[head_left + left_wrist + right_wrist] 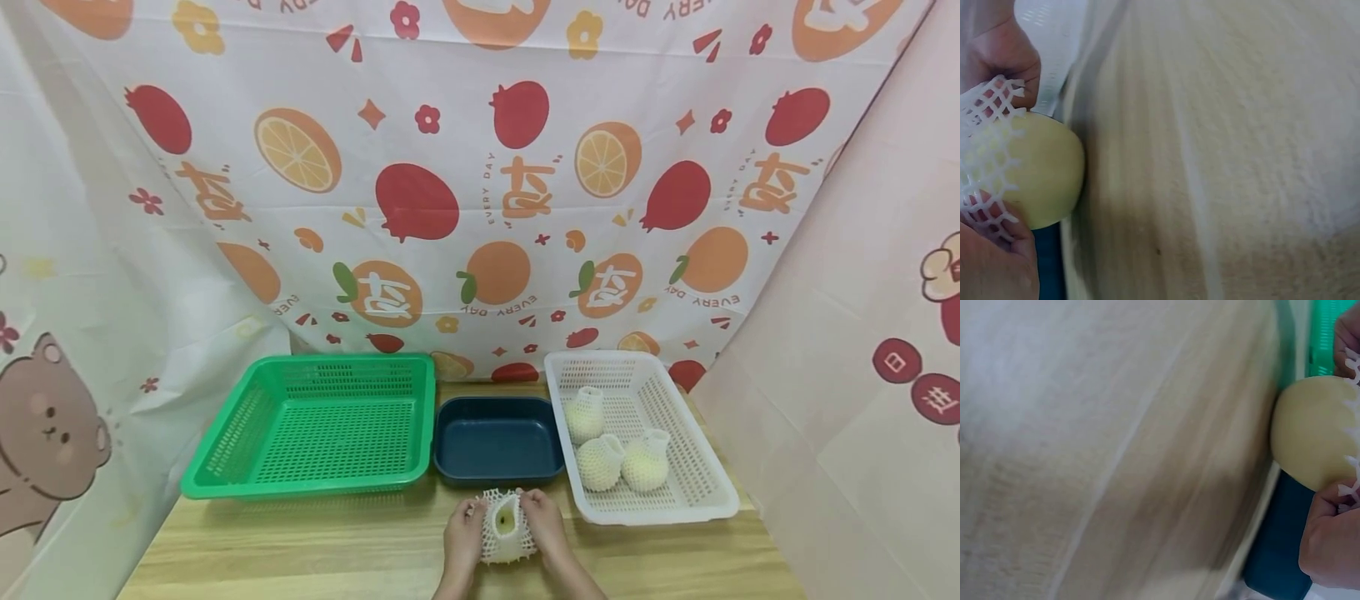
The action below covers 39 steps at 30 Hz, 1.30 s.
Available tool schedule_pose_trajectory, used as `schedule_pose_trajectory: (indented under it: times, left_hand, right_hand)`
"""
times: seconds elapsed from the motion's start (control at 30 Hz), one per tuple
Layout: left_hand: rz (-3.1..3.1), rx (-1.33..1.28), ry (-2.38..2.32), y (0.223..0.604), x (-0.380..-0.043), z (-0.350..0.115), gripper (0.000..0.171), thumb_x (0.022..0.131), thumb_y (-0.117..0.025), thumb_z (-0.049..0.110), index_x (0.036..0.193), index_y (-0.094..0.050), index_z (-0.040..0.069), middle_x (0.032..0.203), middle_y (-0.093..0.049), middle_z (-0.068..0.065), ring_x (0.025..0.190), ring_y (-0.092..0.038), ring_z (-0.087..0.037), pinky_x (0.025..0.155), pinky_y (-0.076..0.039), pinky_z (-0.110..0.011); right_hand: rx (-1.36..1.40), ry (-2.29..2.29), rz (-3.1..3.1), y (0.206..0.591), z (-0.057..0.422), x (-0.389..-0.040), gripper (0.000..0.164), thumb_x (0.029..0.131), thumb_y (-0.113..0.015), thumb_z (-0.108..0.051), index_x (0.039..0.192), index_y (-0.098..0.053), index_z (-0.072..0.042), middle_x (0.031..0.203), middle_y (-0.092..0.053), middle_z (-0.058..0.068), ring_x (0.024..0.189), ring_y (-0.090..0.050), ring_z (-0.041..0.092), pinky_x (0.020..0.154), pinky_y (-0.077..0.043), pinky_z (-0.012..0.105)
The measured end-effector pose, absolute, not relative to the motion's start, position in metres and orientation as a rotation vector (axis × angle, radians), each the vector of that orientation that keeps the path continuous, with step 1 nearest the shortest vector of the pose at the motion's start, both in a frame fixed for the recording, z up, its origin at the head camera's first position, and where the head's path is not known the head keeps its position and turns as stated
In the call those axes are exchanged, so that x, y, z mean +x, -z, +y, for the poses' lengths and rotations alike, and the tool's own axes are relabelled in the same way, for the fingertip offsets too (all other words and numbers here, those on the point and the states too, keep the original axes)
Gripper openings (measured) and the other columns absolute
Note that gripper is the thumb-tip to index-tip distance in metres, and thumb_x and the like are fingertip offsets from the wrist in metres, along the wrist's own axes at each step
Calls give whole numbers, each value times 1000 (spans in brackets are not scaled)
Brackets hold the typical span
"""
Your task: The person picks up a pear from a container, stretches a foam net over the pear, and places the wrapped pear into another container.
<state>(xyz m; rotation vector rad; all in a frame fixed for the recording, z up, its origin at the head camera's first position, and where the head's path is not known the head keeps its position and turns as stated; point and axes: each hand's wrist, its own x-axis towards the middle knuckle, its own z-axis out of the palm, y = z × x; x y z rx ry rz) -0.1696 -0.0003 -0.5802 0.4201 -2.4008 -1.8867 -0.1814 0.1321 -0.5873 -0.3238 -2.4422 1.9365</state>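
Note:
Close to the table's front edge, a round pale yellow fruit point(1054, 169) sits partly inside a white foam net point(510, 546). My left hand point(463, 537) pinches the net on one side, and my right hand point(543, 521) pinches it on the other. In the head view the net's mouth gapes upward, with a dark spot on the fruit showing inside. Both wrist views show the fruit's lower part bare beyond the net's ragged edge. Thumbs and fingertips are curled into the mesh, partly hidden by it.
Behind the hands stands a dark blue tray point(498, 481). A green basket point(315, 483) is on the left. On the right, a white basket point(660, 510) holds several net-wrapped fruits point(600, 462). The wooden table point(337, 542) backs onto a printed curtain point(465, 108).

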Motion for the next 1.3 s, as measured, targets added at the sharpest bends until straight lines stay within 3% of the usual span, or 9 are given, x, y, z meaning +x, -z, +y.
schedule_pose_trajectory:
  times: [0.1, 0.23, 0.6, 0.9, 1.13, 1.3]
  left_hand:
    - [-2403, 414, 1837, 582, -169, 0, 16, 91, -56, 16, 85, -61, 3, 66, -46, -1, 59, -42, -16, 52, -35, -32]
    - [-2418, 416, 1800, 586, -170, 0, 15, 92, -54, 15, 83, -60, 3, 63, -45, -1, 57, -42, -16, 51, -35, -32]
    - [-2493, 378, 1669, 602, -177, -3, 14, 92, -54, 12, 84, -62, 3, 71, -57, -5, 62, -49, -18, 56, -40, -37]
    - [-2544, 277, 1548, 611, -180, -8, 12, 89, -55, 4, 80, -62, 3, 81, -65, -10, 73, -61, -31, 62, -46, -44]
    - [-2597, 221, 1388, 611, -183, -9, 11, 88, -57, 5, 78, -61, 5, 74, -64, -7, 66, -61, -28, 56, -45, -42]
    - [-2683, 228, 1303, 611, -184, -10, 9, 88, -60, 9, 79, -61, 6, 71, -63, -5, 63, -61, -27, 53, -46, -41]
  right_hand:
    - [-331, -1922, -2436, 590, 131, -182, 24, 92, -54, -18, 75, -56, -1, 89, -64, 14, 72, -52, 15, 61, -41, 31]
    - [-345, -1914, -2435, 594, 131, -182, 29, 93, -54, -23, 75, -57, -1, 66, -51, 2, 63, -48, 15, 59, -41, 31]
    - [-381, -1969, -2385, 616, 134, -186, 25, 93, -50, -14, 78, -61, 4, 70, -56, 2, 66, -50, 13, 58, -43, 28]
    - [-343, -1885, -2445, 626, 136, -189, 24, 91, -55, -15, 75, -60, 2, 68, -55, 2, 64, -50, 12, 55, -43, 26]
    - [-169, -1543, -2604, 631, 140, -195, 19, 88, -58, -14, 74, -62, -1, 70, -60, 4, 66, -56, 18, 59, -45, 31]
    - [-110, -1411, -2679, 631, 143, -196, 20, 89, -58, -15, 72, -60, -4, 65, -57, -1, 60, -52, 14, 54, -42, 29]
